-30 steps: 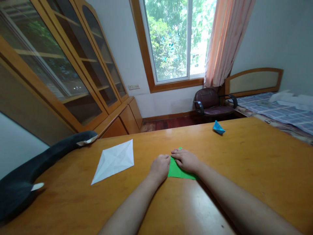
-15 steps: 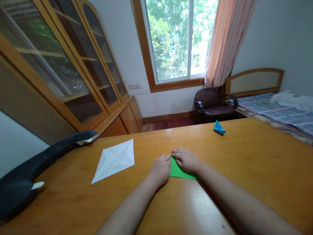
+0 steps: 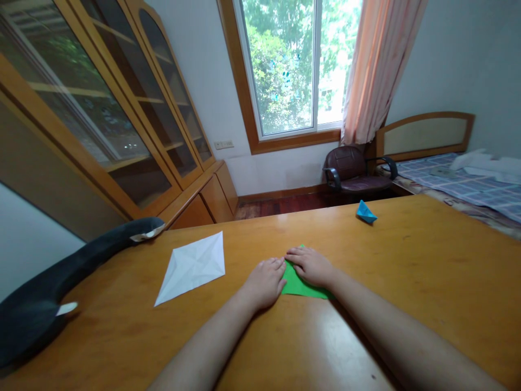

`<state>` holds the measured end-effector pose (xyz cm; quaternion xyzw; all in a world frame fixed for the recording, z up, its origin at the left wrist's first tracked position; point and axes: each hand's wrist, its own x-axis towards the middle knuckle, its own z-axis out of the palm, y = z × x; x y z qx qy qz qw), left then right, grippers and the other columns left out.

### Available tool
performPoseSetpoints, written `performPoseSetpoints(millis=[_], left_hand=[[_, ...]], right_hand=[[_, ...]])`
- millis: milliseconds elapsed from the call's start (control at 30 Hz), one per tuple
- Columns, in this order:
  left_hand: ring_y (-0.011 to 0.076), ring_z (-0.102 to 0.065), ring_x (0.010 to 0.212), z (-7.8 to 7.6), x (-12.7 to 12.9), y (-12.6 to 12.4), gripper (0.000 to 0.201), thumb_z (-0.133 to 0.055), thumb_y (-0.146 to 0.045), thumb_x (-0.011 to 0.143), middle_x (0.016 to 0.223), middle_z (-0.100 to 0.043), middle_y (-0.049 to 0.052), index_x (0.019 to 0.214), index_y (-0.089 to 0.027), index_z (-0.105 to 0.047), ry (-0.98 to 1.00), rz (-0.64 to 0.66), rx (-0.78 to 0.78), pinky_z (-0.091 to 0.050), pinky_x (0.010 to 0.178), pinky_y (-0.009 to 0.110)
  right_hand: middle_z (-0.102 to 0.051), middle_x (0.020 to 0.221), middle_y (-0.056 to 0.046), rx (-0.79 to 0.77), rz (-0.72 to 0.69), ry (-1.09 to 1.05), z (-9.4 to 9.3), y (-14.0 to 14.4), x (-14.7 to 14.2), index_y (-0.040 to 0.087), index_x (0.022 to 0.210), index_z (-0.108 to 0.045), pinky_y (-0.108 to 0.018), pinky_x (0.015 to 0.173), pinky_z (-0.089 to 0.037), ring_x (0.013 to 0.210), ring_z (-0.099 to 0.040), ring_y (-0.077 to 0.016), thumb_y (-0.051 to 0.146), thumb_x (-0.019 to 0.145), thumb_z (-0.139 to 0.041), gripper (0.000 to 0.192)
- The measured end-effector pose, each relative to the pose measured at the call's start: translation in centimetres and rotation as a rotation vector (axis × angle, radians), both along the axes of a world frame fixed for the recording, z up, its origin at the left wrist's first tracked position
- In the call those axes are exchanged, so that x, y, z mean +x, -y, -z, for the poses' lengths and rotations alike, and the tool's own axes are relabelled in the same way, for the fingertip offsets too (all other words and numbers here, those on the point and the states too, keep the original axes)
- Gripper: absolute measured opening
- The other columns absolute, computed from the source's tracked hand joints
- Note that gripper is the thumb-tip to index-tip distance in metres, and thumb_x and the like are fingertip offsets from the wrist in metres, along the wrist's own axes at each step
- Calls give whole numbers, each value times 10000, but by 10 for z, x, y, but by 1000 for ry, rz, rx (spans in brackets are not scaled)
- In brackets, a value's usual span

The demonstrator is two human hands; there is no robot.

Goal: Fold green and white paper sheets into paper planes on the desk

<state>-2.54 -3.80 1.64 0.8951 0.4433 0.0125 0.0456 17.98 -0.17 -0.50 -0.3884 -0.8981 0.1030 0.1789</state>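
1. I am partway through folding the green paper (image 3: 300, 284), which lies flat on the wooden table (image 3: 427, 271) right in front of me, at about 12 o'clock from my chest.
2. My left hand (image 3: 264, 282) rests on the paper's left edge with the fingers loosely curled. It grasps nothing and only presses down.
3. My right hand (image 3: 311, 266) lies palm down across the upper right part of the sheet, fingers stretched flat toward 10 o'clock. It too is unclenched and holds the sheet against the table rather than gripping it.
4. My fingertips nearly meet at the paper's far tip, so I judge this to be the flattening of a crease along the left side.
5. The next move, as I judge it, calls for steady downward pressure and a slide along the fold, with the other hand pinning the sheet so that it does not skid on the glossy wood.
6. A creased white paper (image 3: 191, 267) lies flat at about 10 o'clock from the green one, well apart from it.
7. A small blue folded paper boat (image 3: 365, 213) sits at about 1 o'clock, near the table's far edge.
8. A dark plush toy (image 3: 61, 277) lies along the table's left edge at 9 o'clock.
9. I can read no brand, label or writing on any of the papers or elsewhere in view.
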Motion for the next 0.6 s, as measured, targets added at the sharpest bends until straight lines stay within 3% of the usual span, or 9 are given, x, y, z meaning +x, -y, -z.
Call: performPoseSetpoints(millis=[400, 600], left_hand=[[280, -314, 1411, 3, 4, 10, 547, -386, -370, 942, 1525, -355, 106, 1446, -159, -401, -44, -92, -52, -231, 1161, 500], [307, -339, 1396, -2, 14, 31, 566, -388, -354, 926, 1510, -368, 152, 1427, -92, -423, -99, -269, -81, -287, 1137, 489]], right_hand=[[-570, 1364, -67, -40, 59, 61, -1, 2, -2, 254, 1290, -611, -421, 1109, -310, 1245, -515, -227, 259, 916, -415, 422], [-564, 1373, -55, -61, 70, 66, -5, 4, -3, 258, 1294, -607, -419, 1116, -293, 1247, -510, -222, 242, 903, -402, 442]])
